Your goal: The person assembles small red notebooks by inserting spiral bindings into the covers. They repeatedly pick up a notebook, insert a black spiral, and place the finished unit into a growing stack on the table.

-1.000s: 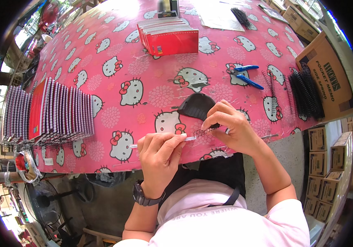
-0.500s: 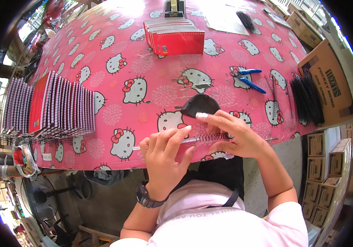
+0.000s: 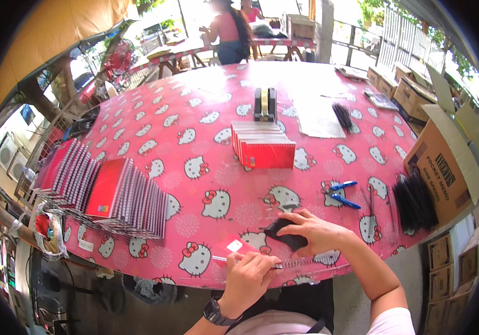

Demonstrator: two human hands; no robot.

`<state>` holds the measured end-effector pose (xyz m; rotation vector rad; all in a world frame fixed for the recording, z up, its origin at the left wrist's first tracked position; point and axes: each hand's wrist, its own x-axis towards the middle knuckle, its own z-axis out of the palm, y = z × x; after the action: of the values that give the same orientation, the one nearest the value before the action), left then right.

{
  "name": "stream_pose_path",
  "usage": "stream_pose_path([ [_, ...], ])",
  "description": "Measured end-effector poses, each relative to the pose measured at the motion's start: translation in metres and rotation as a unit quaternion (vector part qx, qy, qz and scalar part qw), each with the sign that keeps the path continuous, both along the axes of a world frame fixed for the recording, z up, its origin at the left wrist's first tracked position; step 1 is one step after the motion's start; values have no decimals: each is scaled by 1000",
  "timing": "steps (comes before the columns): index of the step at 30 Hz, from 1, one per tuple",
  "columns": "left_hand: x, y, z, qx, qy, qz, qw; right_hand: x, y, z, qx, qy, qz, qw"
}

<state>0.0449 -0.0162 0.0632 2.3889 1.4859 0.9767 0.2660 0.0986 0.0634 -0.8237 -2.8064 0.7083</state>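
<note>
My left hand [image 3: 250, 273], with a black watch at its wrist, is closed round a thin pale rod. A dark wire spring coil [image 3: 298, 262] stretches out from it to the right, near the table's front edge. Just beyond the left knuckles shows a small red flat piece with a white patch [image 3: 235, 245]; whether the hand touches it I cannot tell. My right hand [image 3: 320, 233] curls its fingers and thumb over a black curved object [image 3: 288, 235] on the table; the palm side is hidden.
Spiral-bound red notebooks [image 3: 128, 195] stand in stacks at left. Ahead are more red notebooks [image 3: 264, 151] and a tape dispenser [image 3: 265, 106]. Blue-handled pliers [image 3: 342, 195], black spring coils [image 3: 415, 201] and a cardboard box [image 3: 440, 159] lie right. Two people are far back.
My right hand has left the spring coil and moved onto the black object. My left hand has closed round the rod. The view has tilted up, and a red piece now shows by it.
</note>
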Motion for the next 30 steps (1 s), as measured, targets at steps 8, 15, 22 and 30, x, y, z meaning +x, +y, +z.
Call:
stream_pose_path([
  [8, -2, -1, -1, 51, 9, 11, 999, -9, -9, -2, 44, -14, -52, 998],
  [15, -5, -16, -10, 14, 20, 12, 1000, -13, -16, -9, 11, 90, -83, 992],
  [22, -10, -14, -5, 3, 53, 2, 999, -9, -28, -25, -208, 270, -117, 933],
  [30, -46, -13, -15, 29, 35, 39, 998, -4, -49, -28, -475, 368, -12, 799],
])
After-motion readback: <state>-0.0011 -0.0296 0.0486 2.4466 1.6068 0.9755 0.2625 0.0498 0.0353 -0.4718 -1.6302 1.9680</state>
